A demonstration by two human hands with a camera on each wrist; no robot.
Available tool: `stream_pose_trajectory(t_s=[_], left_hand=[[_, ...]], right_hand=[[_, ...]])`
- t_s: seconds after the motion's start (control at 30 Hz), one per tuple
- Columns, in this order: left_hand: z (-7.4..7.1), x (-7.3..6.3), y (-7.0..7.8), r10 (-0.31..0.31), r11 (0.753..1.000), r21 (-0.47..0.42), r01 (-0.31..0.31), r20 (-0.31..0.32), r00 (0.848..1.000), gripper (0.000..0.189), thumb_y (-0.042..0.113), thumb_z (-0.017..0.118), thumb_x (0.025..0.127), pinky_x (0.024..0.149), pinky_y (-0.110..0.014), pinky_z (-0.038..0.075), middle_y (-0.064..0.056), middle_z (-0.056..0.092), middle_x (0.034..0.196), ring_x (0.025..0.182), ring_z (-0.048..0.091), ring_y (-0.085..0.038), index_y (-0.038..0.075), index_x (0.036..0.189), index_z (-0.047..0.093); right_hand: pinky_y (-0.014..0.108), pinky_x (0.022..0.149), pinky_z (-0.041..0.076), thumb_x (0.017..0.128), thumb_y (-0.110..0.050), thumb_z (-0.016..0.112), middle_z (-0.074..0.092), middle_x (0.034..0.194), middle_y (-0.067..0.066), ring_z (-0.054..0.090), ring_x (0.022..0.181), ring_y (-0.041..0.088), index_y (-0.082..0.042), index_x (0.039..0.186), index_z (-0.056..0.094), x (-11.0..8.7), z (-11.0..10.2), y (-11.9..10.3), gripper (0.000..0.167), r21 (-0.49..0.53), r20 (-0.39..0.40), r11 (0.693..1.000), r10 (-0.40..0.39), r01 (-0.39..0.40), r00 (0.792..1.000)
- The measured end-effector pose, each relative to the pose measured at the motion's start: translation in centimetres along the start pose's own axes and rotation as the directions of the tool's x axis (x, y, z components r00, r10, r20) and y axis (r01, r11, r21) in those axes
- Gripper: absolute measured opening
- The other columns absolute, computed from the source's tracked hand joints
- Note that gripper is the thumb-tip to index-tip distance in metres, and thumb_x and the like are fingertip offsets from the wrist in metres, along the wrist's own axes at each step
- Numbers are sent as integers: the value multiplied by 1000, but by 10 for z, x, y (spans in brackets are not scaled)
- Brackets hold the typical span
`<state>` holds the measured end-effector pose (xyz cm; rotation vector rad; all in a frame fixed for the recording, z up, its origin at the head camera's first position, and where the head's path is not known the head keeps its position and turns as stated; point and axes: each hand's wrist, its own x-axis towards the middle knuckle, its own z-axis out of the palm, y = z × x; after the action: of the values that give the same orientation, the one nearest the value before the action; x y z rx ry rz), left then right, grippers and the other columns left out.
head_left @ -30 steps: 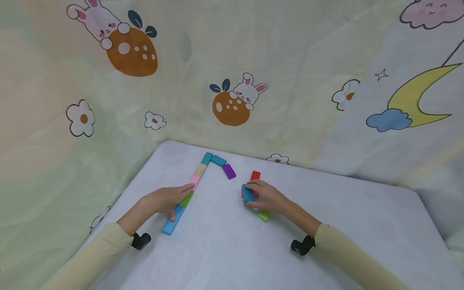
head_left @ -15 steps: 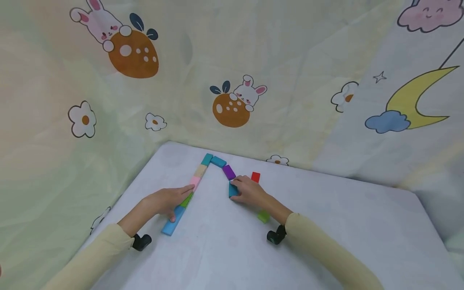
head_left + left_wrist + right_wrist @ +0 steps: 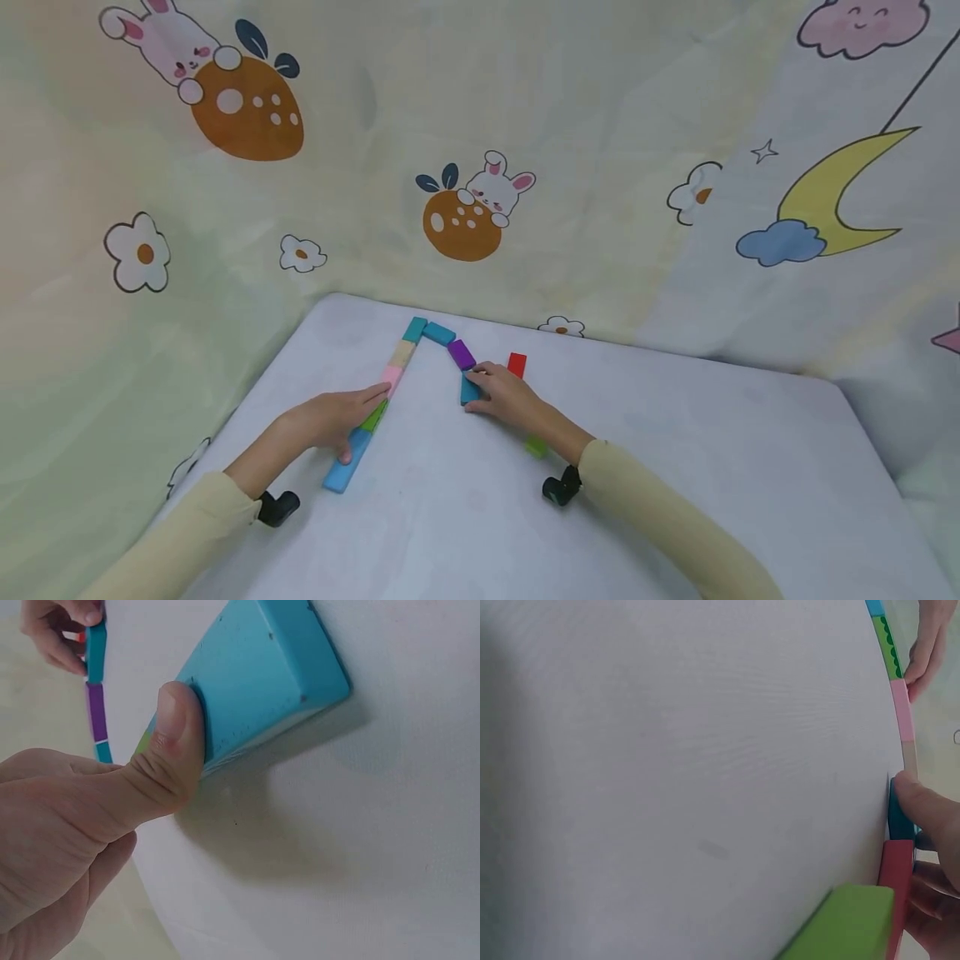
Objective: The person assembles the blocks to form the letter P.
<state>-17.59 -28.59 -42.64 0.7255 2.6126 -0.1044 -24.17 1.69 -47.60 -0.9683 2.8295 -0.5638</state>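
Note:
A slanting row of blocks lies at the left in the head view: light blue [image 3: 345, 468], green [image 3: 372, 416], pink [image 3: 393, 376], beige [image 3: 402, 354] and teal [image 3: 415, 329]. My left hand [image 3: 324, 423] rests along this row, its fingers extended near the pink block and its thumb against the light blue one. From the row's far end, a blue block [image 3: 439, 333] and a purple block [image 3: 461, 355] angle rightward. My right hand [image 3: 512, 402] pinches a teal-blue block [image 3: 468, 389] between thumb and fingers, at the purple block's near end.
A red block [image 3: 517, 364] lies beyond my right hand. A lime green block [image 3: 536, 447] sits partly hidden under the right forearm. The white table [image 3: 675, 467] meets a printed fabric backdrop [image 3: 592, 167] at the back.
My right hand has carried the teal-blue block leftward, from beside the red block to the purple block's near end. The left hand stays on the row. The head view has shifted slightly.

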Motion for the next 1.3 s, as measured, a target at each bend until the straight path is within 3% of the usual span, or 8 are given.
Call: stream_pose_trajectory(t_s=[0.37, 0.57, 0.67, 0.87, 0.93, 1.07, 1.17, 1.3], left_hand=[[3, -2, -3, 18, 999, 40, -18, -16, 1000, 110, 36, 84, 69, 106, -43, 47, -12, 28, 159, 135, 47, -28, 2, 152, 21], [1, -2, 1, 4, 1000, 18, -3, -15, 1000, 111, 35, 85, 68, 107, -43, 46, -12, 29, 159, 136, 46, -29, 2, 153, 21], [0, -2, 2, -10, 1000, -2, 10, -6, 1000, 112, 34, 85, 68, 108, -44, 45, -13, 29, 159, 137, 45, -30, 3, 153, 19], [0, -2, 2, -24, 1000, -4, 24, 2, 1000, 112, 34, 85, 69, 108, -45, 44, -12, 28, 160, 138, 44, -29, 4, 154, 18], [0, -2, 2, -25, 1000, -12, 25, 5, 1000, 112, 34, 85, 69, 108, -45, 44, -12, 28, 160, 138, 45, -30, 4, 154, 18], [0, -2, 2, -40, 998, -39, 41, 21, 999, 112, 33, 85, 69, 109, -46, 43, -11, 27, 160, 138, 44, -29, 5, 154, 17], [0, -2, 2, -45, 998, -38, 46, 22, 999, 112, 32, 85, 69, 109, -46, 43, -11, 27, 160, 139, 43, -29, 5, 154, 18], [-1, -4, 3, -36, 999, -25, 36, 11, 999, 112, 33, 85, 69, 108, -46, 44, -12, 27, 160, 138, 44, -30, 4, 154, 19]], right_hand=[[32, 96, 55, 85, -42, 73, 55, 138, 8, 52, 127, 22, -14, 141, 52, 2, 0, -6, 66, -18, -2, 999, 37, -37, 999], [46, 106, 47, 83, -45, 73, 39, 154, 8, 38, 141, 27, -17, 149, 39, -8, -12, -7, 80, 55, -43, 994, 97, -95, 994], [51, 109, 43, 84, -44, 73, 34, 157, 6, 33, 144, 27, -20, 150, 37, -16, -25, -1, 79, 81, -55, 986, 151, -146, 987], [50, 98, 52, 85, -38, 74, 37, 154, 10, 37, 141, 32, -19, 147, 42, -27, -41, 20, 72, 27, -63, 975, 220, -219, 973], [48, 96, 54, 85, -35, 73, 37, 153, 11, 38, 139, 32, -18, 145, 45, -30, -41, 26, 68, -5, -43, 982, 190, -190, 981], [43, 95, 55, 88, -33, 71, 42, 150, 8, 42, 137, 29, -20, 141, 51, -39, -37, 31, 59, -84, 47, 996, 23, -19, 999], [37, 94, 56, 88, -31, 71, 53, 140, 5, 49, 130, 24, -20, 135, 57, -45, -31, 30, 50, -129, 100, 986, -96, 108, 990], [27, 88, 56, 86, -28, 74, 63, 115, 1, 58, 109, 15, -18, 117, 65, -50, -28, 27, 34, -144, 79, 978, -144, 154, 986]])
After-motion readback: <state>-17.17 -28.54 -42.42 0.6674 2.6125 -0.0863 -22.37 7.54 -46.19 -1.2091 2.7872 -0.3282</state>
